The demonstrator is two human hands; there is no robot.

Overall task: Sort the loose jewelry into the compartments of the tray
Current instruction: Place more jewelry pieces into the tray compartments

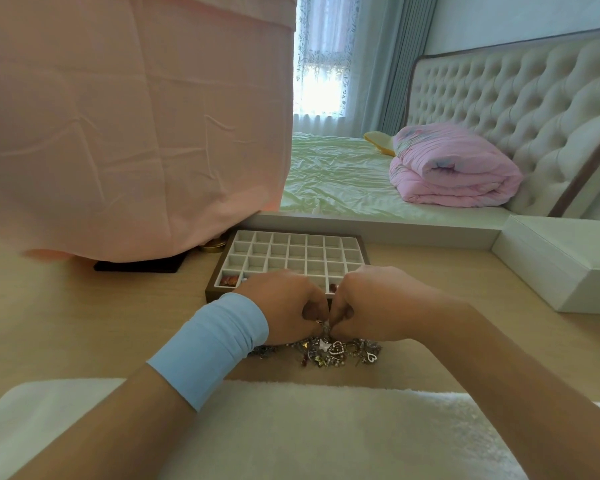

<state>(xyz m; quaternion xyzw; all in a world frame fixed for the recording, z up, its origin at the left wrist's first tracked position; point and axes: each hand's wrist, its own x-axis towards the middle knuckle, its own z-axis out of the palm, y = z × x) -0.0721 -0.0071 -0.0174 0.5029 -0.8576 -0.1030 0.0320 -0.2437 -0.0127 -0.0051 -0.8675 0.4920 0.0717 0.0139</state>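
A brown-rimmed tray [293, 234] with many small white compartments lies on the wooden table. Its near-left compartment holds a reddish piece [228, 280], and another red piece [333, 287] shows in a near compartment between my hands. A heap of loose jewelry [329, 351], with heart and butterfly shapes, lies just in front of the tray. My left hand [284, 306], with a light blue wristband, and my right hand [371, 303] meet above the heap. Both pinch one small silvery piece [324, 326] between the fingertips.
A pink cloth [129, 126] drapes over something at the back left, with a black pad [139, 265] and a gold tin [215, 246] beneath it. A white box [561, 265] stands at the right. A white fluffy mat [291, 431] lies at the near edge.
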